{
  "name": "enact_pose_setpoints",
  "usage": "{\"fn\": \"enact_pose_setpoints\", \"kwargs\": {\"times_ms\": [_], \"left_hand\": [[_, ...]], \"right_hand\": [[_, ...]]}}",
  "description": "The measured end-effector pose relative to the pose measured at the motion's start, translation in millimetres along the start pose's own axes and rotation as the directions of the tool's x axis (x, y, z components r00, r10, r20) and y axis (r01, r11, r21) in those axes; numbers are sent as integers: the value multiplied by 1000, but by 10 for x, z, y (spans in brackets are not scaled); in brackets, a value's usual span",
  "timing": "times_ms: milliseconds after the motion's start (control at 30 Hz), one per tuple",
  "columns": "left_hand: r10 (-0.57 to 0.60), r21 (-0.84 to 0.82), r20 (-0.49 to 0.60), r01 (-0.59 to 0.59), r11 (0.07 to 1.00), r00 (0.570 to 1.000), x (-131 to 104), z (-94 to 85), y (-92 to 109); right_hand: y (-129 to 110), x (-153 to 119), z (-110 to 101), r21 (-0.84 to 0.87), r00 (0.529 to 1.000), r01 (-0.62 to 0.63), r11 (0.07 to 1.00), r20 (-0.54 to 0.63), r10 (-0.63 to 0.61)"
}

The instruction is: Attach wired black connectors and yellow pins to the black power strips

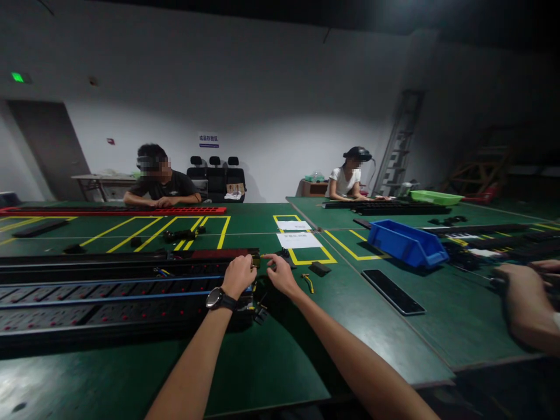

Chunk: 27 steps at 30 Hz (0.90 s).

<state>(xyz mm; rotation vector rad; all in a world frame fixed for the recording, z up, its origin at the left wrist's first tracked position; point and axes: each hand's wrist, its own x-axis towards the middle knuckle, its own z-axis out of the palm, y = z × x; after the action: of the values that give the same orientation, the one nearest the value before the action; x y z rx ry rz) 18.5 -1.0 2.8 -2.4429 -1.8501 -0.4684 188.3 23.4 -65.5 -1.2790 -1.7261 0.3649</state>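
Left hand point(238, 277) and right hand point(282, 274) hover at the three o'clock end of the black strip point(210, 255); whether either grips anything, I cannot tell.

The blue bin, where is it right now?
In the head view, the blue bin sits right of centre on the green table, just beyond the dark, flat phone-like slab.

On the green flat-topped table point(464, 318), long black rectangular power strips point(131, 309) lie left of a flat black phone point(394, 291), a blue plastic bin point(396, 246) behind the phone
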Motion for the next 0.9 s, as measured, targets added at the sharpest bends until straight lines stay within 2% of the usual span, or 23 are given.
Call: {"fn": "enact_pose_setpoints", "kwargs": {"times_ms": [67, 133, 233, 300, 400, 533, 600, 700, 900], "left_hand": [[-4, -16, 7, 5, 1000, 1000, 20, 18, -12], [-9, -33, 14, 9, 999, 1000, 33, 25, -21], [-7, -48, 21, 8, 999, 1000, 33, 8, -24], [8, -60, 22, -7, 998, 1000, 24, -14, -19], [34, -80, 21, -32, 996, 999, 18, -43, -11], [17, -103, 17, -15, 995, 1000, 40, -52, -13], [16, -107, 15, -14, 994, 1000, 51, -47, -14], [20, -111, 9, -19, 994, 1000, 57, -39, -12], [27, -122, 7, -26, 992, 1000, 55, -21, -14]], "right_hand": [[45, 26, -242, -108, 1000, -12, 994, -9, 11], [113, 30, -533, -236, 997, -77, 969, -14, 76], [224, -4, -911, -423, 958, -279, 862, -58, 282], [262, -37, -1042, -519, 934, -331, 788, -64, 350], [222, -68, -1027, -604, 946, -267, 751, -16, 323], [86, -70, -802, -610, 971, -97, 787, 114, 208], [46, -65, -702, -607, 973, -70, 792, 134, 189], [35, -50, -629, -624, 972, -107, 774, 96, 212], [76, -15, -617, -582, 947, -240, 777, 34, 318]]}}
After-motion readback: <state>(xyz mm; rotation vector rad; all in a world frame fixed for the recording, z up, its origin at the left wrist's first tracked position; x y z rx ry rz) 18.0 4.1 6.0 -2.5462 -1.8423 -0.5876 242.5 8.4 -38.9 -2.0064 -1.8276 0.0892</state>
